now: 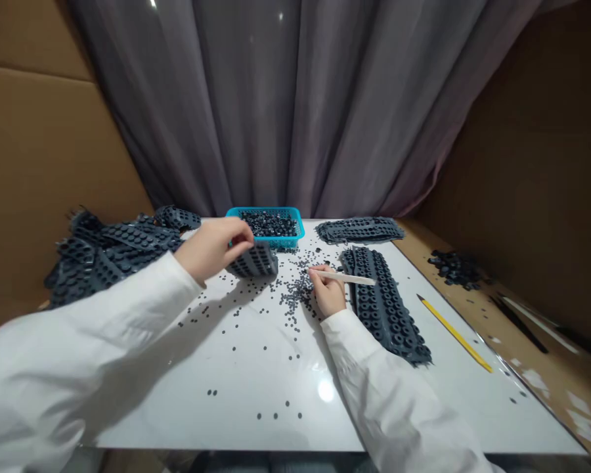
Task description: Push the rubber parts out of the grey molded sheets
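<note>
My left hand (220, 246) pinches the upper edge of a black moulded rubber sheet (254, 261) with rows of holes, holding it tilted over the table in front of the blue basket. A slim white stick (354, 279) is gripped in my right hand (329, 289), its long end pointing right. Small black discs (295, 295) lie scattered around and between both hands. Just right of my right hand rests a stack of black rubber sheets (387, 305) with raised rings. The blue basket (303, 231) at the back holds many small black rubber pieces.
A heap of black rubber sheets (113, 253) covers the left of the white table (187, 407). Another stack (359, 230) lies at the back right. A yellow pencil (456, 334) is on the right side. Beyond the edge are loose black pieces (456, 268). Cardboard walls (34, 151) flank the table.
</note>
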Demonstrator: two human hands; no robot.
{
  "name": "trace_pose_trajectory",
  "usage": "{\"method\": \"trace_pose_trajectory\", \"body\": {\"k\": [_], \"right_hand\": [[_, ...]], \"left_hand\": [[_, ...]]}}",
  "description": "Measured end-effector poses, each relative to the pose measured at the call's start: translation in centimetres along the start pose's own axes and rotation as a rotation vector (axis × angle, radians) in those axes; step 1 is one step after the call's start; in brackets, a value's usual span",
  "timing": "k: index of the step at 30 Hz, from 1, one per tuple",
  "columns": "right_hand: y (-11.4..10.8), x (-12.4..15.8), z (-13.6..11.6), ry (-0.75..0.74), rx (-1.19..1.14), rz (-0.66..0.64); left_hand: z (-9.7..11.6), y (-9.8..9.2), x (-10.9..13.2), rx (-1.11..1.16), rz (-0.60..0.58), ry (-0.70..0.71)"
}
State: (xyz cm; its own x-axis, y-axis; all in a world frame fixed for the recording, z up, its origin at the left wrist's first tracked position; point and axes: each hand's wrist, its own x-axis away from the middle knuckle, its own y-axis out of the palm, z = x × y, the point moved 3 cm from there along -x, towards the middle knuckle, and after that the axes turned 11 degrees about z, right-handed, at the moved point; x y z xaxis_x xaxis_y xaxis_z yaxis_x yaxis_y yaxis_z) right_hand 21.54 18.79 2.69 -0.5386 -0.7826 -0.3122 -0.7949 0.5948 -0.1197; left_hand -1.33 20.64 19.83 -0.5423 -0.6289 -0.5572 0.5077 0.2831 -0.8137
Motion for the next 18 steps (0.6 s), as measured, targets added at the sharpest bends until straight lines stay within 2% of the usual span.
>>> {"method": "trace_pose_trajectory", "body": {"k": [5,9,13,18], "right_hand": [[-0.1,-0.4,0.8,0.063,-0.077,0.037],[-0.1,-0.8,1.4,0.087,-0.135,0.049],[0.1,-1.0,2.0,0.116,-0.209,0.024],[1.2,-0.9,2.4,0.157,-0.349,-0.091]], "left_hand": [[-0.2,-2.5,-5.6,-0.245,0.073,0.042],[-0.1,-4.2,-8.9,-0.389,0.081,0.027],[0.5,-5.4,-10.6,-0.431,0.112,-0.011],[2.2,-6.0,-10.7,-0.415,0.163,-0.115]]}}
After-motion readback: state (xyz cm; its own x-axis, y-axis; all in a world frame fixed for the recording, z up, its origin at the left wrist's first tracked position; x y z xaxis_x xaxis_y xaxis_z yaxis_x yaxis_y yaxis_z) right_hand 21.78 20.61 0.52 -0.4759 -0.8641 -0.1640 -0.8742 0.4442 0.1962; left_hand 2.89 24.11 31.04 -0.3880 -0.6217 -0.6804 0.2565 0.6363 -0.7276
